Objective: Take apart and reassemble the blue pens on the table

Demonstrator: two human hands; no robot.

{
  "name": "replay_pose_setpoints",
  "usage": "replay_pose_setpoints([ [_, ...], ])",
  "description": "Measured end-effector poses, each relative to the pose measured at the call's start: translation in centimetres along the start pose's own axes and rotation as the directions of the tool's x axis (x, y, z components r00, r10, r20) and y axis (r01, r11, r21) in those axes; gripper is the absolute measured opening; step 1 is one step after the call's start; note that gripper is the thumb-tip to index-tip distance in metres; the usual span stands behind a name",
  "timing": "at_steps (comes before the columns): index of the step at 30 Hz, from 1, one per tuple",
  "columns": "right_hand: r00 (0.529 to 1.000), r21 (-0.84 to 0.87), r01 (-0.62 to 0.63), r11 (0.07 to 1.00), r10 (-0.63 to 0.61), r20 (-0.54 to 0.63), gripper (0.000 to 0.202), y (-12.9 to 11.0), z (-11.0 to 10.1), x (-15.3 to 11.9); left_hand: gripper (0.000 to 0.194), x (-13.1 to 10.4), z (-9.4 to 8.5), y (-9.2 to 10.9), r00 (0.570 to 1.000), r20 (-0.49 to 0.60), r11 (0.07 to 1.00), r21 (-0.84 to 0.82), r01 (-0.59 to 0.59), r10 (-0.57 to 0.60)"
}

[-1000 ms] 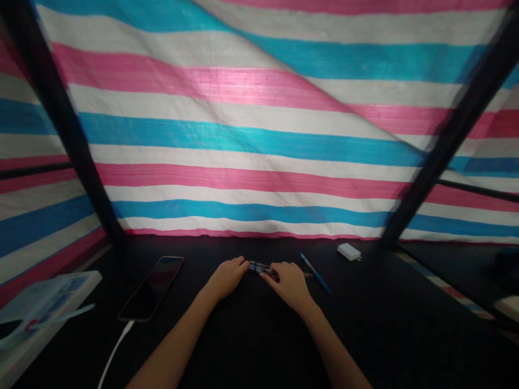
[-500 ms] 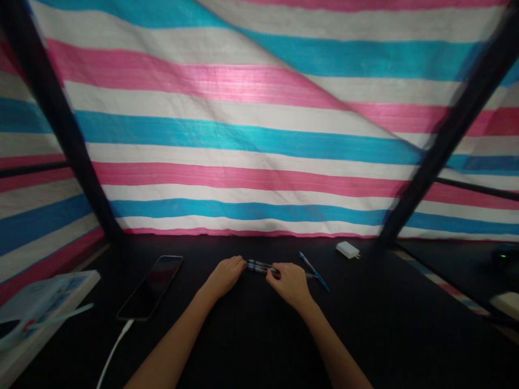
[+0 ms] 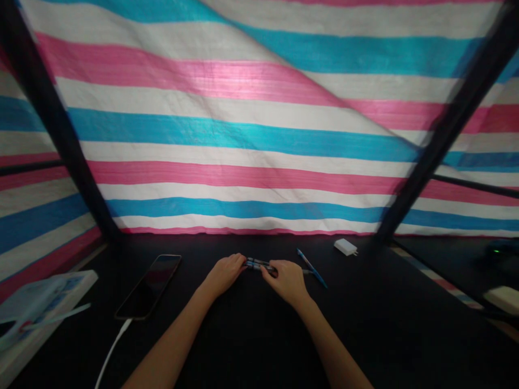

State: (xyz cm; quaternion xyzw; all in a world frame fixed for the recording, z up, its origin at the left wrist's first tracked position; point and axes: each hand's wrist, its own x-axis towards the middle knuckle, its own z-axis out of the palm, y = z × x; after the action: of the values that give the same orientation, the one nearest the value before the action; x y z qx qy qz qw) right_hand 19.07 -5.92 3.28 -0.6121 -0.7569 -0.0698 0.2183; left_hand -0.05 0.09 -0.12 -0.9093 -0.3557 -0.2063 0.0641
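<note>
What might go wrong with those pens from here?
The pens could roll or fan apart if the left hand or right hand loosens, since they lie side by side between them.

The right hand might also nudge the blue pen, which lies loose on the table just beside it.

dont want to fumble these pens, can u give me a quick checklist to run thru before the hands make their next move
1. Left hand at one end of the held pens: ok
2. Right hand has its fingers on them too: ok
3. Every pen in view is between the hands: not ok, a blue pen lies to the right of the right hand
4. Exact number of held pens known: cannot tell, the fingers cover part of them
5. Phone and white plug apart from both hands: ok
</note>
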Motion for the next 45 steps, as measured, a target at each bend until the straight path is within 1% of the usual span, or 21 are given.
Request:
replay_pose_setpoints([
  [3, 0.999, -0.014, 0.019, 1.000, -0.018, 0.044, 0.034, -0.3, -0.3, 0.0, 0.008, 0.0, -0.2, 0.1, 1.000, 0.006, 1.000, 0.012, -0.006, 0.006],
  [7, 0.994, -0.036, 0.003, 0.999, 0.001, 0.110, 0.026, -0.4, -0.2, -0.1, 0.010, 0.0, -0.2, 0.1, 1.000, 0.006, 1.000, 0.027, 0.001, -0.002],
  [9, 0.993, -0.027, 0.000, 1.000, 0.003, 0.115, 0.025, -0.4, -0.1, -0.1, 0.009, 0.0, 0.0, 0.0, 1.000, 0.003, 1.000, 0.031, -0.001, 0.001],
  [14, 0.994, 0.020, 0.040, 0.999, -0.042, 0.098, 0.029, -0.2, -0.1, -0.1, 0.010, 0.0, 0.5, -0.2, 1.000, 0.001, 0.998, 0.057, -0.015, 0.015],
  [19, 0.990, 0.019, 0.040, 0.999, -0.042, 0.137, 0.024, -0.1, 0.2, -0.2, 0.010, -0.1, 0.4, -0.2, 1.000, 0.017, 0.999, 0.049, -0.010, 0.009],
  [22, 0.985, 0.054, 0.040, 0.998, -0.048, 0.164, 0.027, 0.0, 0.3, -0.3, 0.012, -0.1, 0.2, -0.1, 1.000, 0.026, 0.999, 0.038, 0.008, -0.009],
  [25, 0.981, 0.124, 0.092, 0.988, -0.111, 0.159, 0.029, 0.0, 0.6, -0.4, 0.014, 0.0, 0.2, 0.0, 0.999, 0.006, 0.999, 0.029, 0.037, -0.037],
  [28, 0.962, 0.157, 0.194, 0.968, -0.219, 0.162, 0.028, 0.0, 1.4, -0.7, 0.023, 0.0, 0.1, 0.1, 0.997, -0.037, 0.997, 0.020, 0.069, -0.068],
  [30, 0.949, 0.136, 0.236, 0.962, -0.258, 0.182, 0.038, -0.1, 2.0, -0.9, 0.028, 0.0, 0.0, 0.1, 0.994, -0.063, 0.996, 0.025, 0.089, -0.087],
  [32, 0.948, 0.092, 0.234, 0.968, -0.249, 0.201, 0.047, -0.2, 2.3, -0.9, 0.030, 0.0, 0.0, 0.1, 0.992, -0.081, 0.995, 0.030, 0.100, -0.097],
  [34, 0.957, 0.029, 0.215, 0.976, -0.216, 0.194, 0.049, -0.3, 2.2, -0.8, 0.031, 0.0, -0.1, 0.0, 0.990, -0.089, 0.994, 0.032, 0.108, -0.105],
  [35, 0.963, -0.005, 0.206, 0.979, -0.202, 0.176, 0.047, -0.4, 1.9, -0.7, 0.030, 0.0, -0.1, 0.0, 0.990, -0.090, 0.993, 0.033, 0.113, -0.109],
  [38, 0.989, -0.080, 0.141, 0.987, -0.136, 0.063, 0.032, -0.1, 0.8, -0.1, 0.029, 0.0, -0.1, 0.0, 0.990, -0.077, 0.993, 0.026, 0.117, -0.115],
  [39, 0.996, -0.095, 0.094, 0.991, -0.093, 0.011, 0.027, 0.1, 0.4, 0.1, 0.028, 0.0, -0.2, 0.0, 0.991, -0.071, 0.993, 0.022, 0.118, -0.116],
  [41, 0.995, -0.141, -0.048, 0.989, 0.034, -0.098, 0.020, 1.0, -0.1, 0.4, 0.027, 0.0, -0.2, 0.0, 0.991, -0.066, 0.993, 0.018, 0.118, -0.117],
  [43, 0.965, -0.224, -0.224, 0.949, 0.183, -0.191, 0.019, 2.3, -0.3, 0.4, 0.027, 0.0, -0.1, 0.0, 0.992, -0.061, 0.993, 0.017, 0.114, -0.113],
  [45, 0.927, -0.317, -0.361, 0.877, 0.298, -0.230, 0.020, 3.8, -0.2, 0.1, 0.027, 0.0, -0.1, 0.0, 0.993, -0.053, 0.994, 0.018, 0.110, -0.109],
])
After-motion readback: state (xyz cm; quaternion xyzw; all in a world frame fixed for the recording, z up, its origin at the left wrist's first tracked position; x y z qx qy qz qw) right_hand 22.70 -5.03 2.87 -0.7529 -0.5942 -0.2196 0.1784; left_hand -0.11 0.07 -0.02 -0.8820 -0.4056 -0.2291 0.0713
